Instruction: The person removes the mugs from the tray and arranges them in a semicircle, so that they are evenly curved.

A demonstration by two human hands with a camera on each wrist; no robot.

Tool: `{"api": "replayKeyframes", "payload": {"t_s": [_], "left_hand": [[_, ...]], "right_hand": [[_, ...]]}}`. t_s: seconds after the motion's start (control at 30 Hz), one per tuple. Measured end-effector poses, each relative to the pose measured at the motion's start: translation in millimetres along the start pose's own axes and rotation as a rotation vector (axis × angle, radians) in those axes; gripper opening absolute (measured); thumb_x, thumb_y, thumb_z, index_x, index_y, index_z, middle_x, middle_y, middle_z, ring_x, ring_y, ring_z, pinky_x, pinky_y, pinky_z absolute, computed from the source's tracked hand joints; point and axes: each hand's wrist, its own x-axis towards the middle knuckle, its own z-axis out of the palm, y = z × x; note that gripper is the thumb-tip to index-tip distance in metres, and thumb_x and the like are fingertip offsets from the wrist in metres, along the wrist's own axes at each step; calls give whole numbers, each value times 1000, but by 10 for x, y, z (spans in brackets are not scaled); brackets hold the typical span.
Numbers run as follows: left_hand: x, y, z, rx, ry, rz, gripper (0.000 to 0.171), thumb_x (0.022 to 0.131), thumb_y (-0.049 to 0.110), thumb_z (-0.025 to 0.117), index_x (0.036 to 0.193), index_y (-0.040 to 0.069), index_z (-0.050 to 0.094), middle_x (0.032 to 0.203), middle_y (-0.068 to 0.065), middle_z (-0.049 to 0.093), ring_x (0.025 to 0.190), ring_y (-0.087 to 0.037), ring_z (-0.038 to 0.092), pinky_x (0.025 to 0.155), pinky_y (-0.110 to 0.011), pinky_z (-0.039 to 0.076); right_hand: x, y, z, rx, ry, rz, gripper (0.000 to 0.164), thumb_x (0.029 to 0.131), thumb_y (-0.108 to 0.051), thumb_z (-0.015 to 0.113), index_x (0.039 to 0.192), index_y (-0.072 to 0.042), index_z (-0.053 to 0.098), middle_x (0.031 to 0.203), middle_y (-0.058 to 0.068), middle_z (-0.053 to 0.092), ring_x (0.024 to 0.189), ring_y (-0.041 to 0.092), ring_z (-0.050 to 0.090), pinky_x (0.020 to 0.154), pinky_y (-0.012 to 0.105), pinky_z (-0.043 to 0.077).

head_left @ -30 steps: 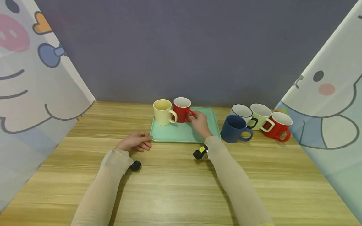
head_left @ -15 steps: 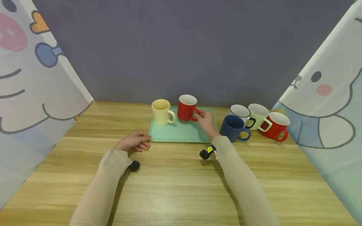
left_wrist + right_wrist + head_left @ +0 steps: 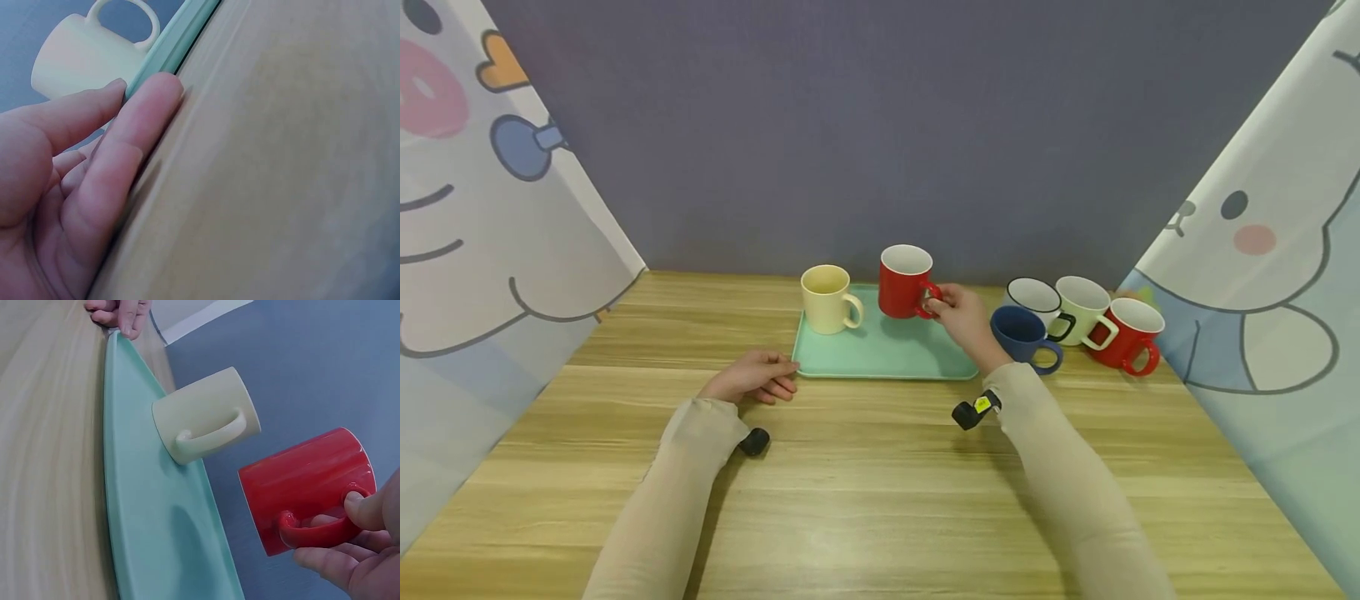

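Note:
My right hand (image 3: 964, 321) grips a red mug (image 3: 905, 282) by its handle. In the right wrist view the mug (image 3: 306, 481) hangs above the mint-green tray (image 3: 880, 360), apart from it, its shadow falling on the tray. A pale yellow mug (image 3: 825, 304) stands upright on the tray's left part, handle facing right. My left hand (image 3: 754, 377) pinches the tray's near left corner; in the left wrist view the thumb (image 3: 87, 115) lies over the rim and a finger (image 3: 147, 106) sits against its outer side.
Right of the tray several mugs stand close together: a blue mug (image 3: 1017, 329), a white mug with a dark rim (image 3: 1030, 293), a cream mug (image 3: 1081, 304) and another red mug (image 3: 1123, 333). A grey panel (image 3: 880, 133) rises behind the wooden table (image 3: 850, 492).
My right hand has lifted the red mug off the tray and carried it to the right, away from the yellow mug. My left hand stays at the tray corner.

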Motion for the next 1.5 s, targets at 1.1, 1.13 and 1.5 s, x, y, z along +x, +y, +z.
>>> {"api": "replayKeyframes", "payload": {"t_s": [1.1,1.13,1.5], "left_hand": [[5,8,-15,-2,5,-9,26,104,28,56,105,1,59,85,-3,70,74,-12,71,62,-27,56],[2,10,-12,-2,5,-10,26,104,28,56,106,1,59,86,-3,70,74,-12,71,62,-27,56],[-2,22,5,-4,-3,-13,26,104,28,56,106,1,60,86,-3,70,74,-12,70,63,-27,55]], "right_hand": [[-592,-114,-1058,-20,65,-56,31,100,-4,59,125,16,57,115,28,66,85,-3,66,78,17,53],[-617,-117,-1101,-33,71,-51,32,101,-5,59,126,15,57,113,23,69,85,-4,66,77,17,53],[-857,2,-1563,23,171,-71,24,99,-2,60,118,13,60,83,-22,69,78,-6,68,69,14,53]]}}
